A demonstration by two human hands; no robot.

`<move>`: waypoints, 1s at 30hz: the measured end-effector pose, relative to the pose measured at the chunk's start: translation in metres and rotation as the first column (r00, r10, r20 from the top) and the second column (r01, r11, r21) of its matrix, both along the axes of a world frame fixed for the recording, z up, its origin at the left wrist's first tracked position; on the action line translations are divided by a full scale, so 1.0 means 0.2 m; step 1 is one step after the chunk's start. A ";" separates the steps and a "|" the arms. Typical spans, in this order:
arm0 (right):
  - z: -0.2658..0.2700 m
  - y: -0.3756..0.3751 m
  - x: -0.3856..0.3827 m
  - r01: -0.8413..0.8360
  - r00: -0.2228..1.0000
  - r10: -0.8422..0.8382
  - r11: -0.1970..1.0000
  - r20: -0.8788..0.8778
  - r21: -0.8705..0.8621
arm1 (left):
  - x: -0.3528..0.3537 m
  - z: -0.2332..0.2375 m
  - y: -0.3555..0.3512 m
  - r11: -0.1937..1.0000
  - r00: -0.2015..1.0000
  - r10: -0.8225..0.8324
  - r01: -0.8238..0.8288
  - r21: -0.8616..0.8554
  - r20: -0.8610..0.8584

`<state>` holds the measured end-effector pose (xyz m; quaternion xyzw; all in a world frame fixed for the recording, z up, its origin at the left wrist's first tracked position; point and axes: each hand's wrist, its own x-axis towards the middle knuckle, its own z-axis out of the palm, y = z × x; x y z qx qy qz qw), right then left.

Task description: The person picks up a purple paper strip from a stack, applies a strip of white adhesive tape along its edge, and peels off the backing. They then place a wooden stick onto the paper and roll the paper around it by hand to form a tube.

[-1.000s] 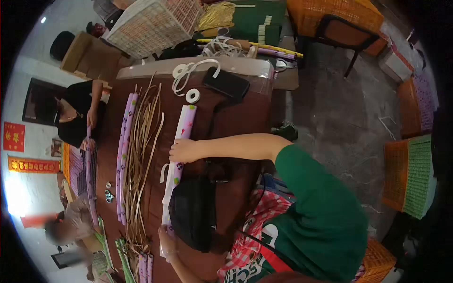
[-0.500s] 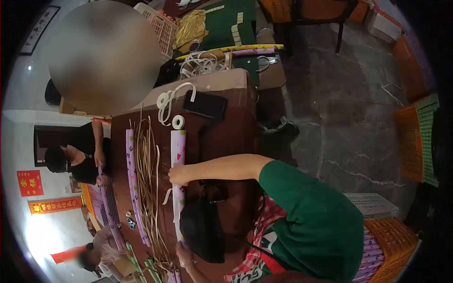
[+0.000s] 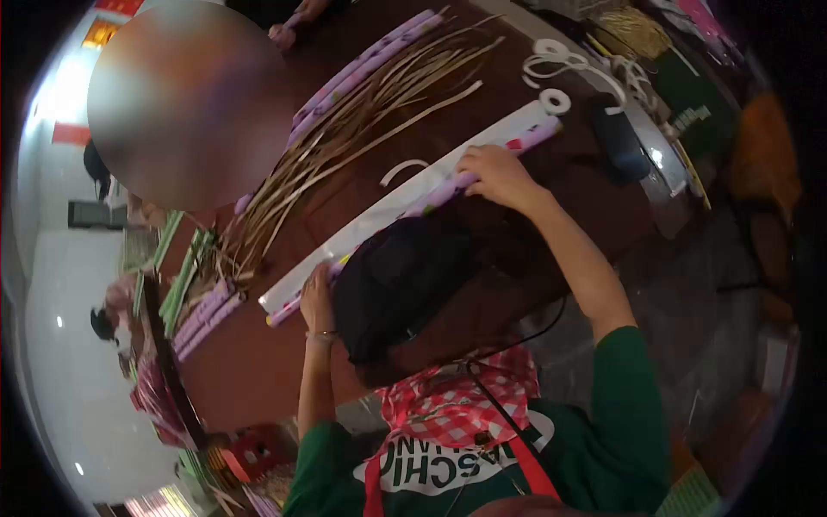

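Observation:
A long purple patterned roll (image 3: 426, 200) lies slantwise on the table, with a wide white strip (image 3: 379, 207) of its sheet showing along the far side. My right hand (image 3: 495, 175) is closed over the roll towards its far right end. Nearer its left end, my left hand (image 3: 316, 295), a bracelet at the wrist, has its fingers bent over the roll. A small white roll of tape (image 3: 556, 102) stands by the right end. Just beyond the sheet lies a short curled white strip (image 3: 403, 169). A black cloth item (image 3: 401, 284) hides part of the roll between my hands.
Long brown dried strips (image 3: 362, 121) lie beyond the sheet, beside finished-looking purple rolls (image 3: 370, 60). A dark phone-like slab (image 3: 618, 142) and white looped bands (image 3: 564, 62) are to the right. Green bundles (image 3: 179, 280) and short purple rolls (image 3: 207, 319) lie left. Another person's hand (image 3: 282, 36) shows at the top.
The view has turned, so the table now runs slantwise. More of the white sheet shows along the roll. Both hands are still on the roll.

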<state>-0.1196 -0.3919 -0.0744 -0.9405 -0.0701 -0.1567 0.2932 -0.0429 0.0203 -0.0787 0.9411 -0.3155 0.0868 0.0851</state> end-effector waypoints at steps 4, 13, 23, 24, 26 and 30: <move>0.05 0.01 -0.03 0.013 1.000 -0.013 1.000 -0.026 0.000 | -0.04 0.06 -0.04 0.995 0.999 -0.034 0.033 -0.099 -0.008; 0.27 0.40 0.14 -0.089 0.989 0.087 0.996 -0.119 -0.010 | -0.02 0.07 -0.06 0.982 0.999 -0.032 0.029 -0.188 -0.012; 0.30 -0.13 0.09 -0.040 0.991 -0.001 0.953 -0.135 -0.300 | -0.02 0.04 -0.05 0.961 0.999 -0.036 0.042 -0.273 0.027; 0.32 -0.24 0.06 -0.009 0.989 -0.047 0.929 -0.142 -0.369 | -0.02 0.03 -0.05 0.961 0.998 -0.041 0.050 -0.272 0.039; 0.38 -0.48 0.00 0.070 0.993 -0.111 0.843 -0.045 -0.533 | -0.02 0.03 -0.05 0.957 0.997 -0.053 0.066 -0.282 0.054; 0.43 -0.96 -0.14 0.404 0.854 -0.520 0.649 0.012 -0.645 | -0.01 0.03 -0.04 0.959 0.997 -0.063 0.076 -0.272 0.054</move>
